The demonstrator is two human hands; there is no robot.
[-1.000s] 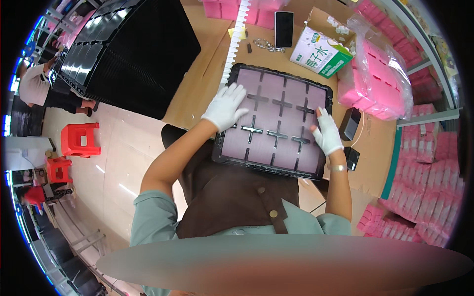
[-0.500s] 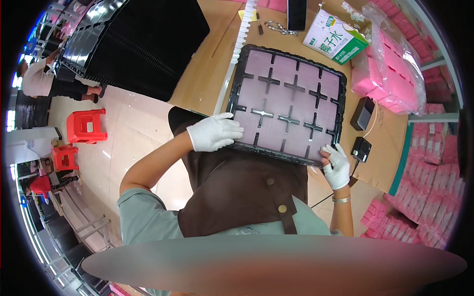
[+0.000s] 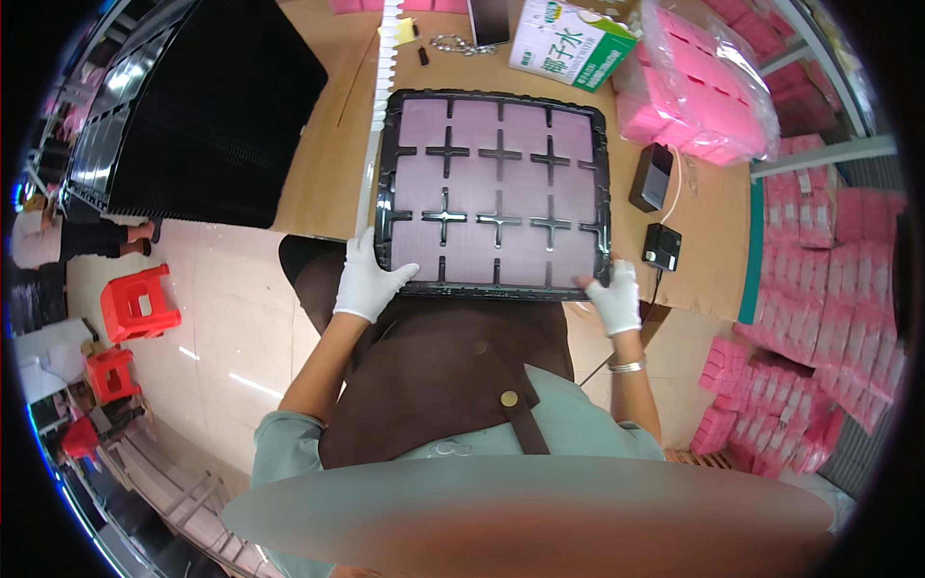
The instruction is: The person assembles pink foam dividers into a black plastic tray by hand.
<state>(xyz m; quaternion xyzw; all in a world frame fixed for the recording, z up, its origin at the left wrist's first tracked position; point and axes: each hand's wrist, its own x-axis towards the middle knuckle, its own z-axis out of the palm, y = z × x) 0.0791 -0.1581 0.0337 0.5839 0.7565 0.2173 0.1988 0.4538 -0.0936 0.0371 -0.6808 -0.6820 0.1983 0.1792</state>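
A black plastic tray (image 3: 604,183) lies on the table at its near edge, squared to my body. Flat pinkish sheets (image 3: 472,185) fill it, between cross-shaped black dividers. My left hand (image 3: 369,281), in a white glove, grips the near left corner, thumb over the front rim and fingers along the side. At the near right corner my right hand (image 3: 617,299) holds the rim, its glove leaving a fingertip bare. Fingers under the tray's edge are partly hidden.
A tall stack of black trays (image 3: 217,116) stands at the left. Beyond the tray are a white toothed strip (image 3: 371,154), a chain (image 3: 462,44), a phone (image 3: 489,21) and a carton (image 3: 568,43). Wrapped pink blocks (image 3: 689,87), a black box (image 3: 651,177) and an adapter (image 3: 662,247) sit right.
The tray has turned square to me. My left hand has shifted from its front rim to the near left corner, while my right hand stays at the right corner. The view has swung right.
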